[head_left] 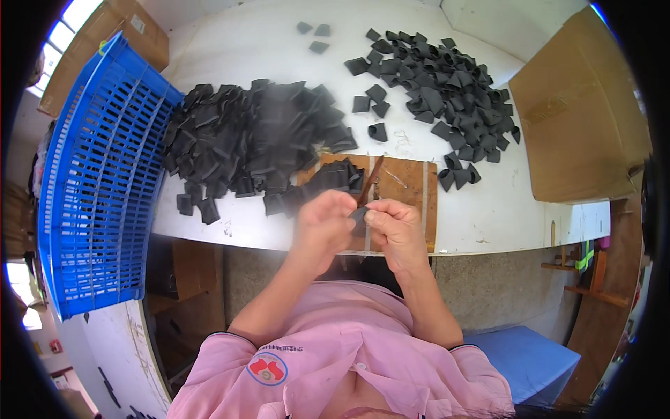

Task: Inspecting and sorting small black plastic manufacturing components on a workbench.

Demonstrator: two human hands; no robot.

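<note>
My left hand (322, 227), a little blurred, and my right hand (396, 230) meet over the front edge of a brown board (422, 199). Between their fingertips is a small black piece (359, 214) of fabric-like material, pinched from both sides. Just beyond it a thin, reddish-brown pointed strip (371, 179) rises from the board; whether the piece touches it I cannot tell. A cluster of flat black pieces (333, 176) lies on the board's left part, close to my left hand.
Left of the board spreads a large heap of flat black pieces (230, 140). At the far right lies a pile of curled, open-ended black pieces (447, 91). A blue plastic basket (105, 174) stands left, a cardboard box (579, 112) right, both on the white table (481, 223).
</note>
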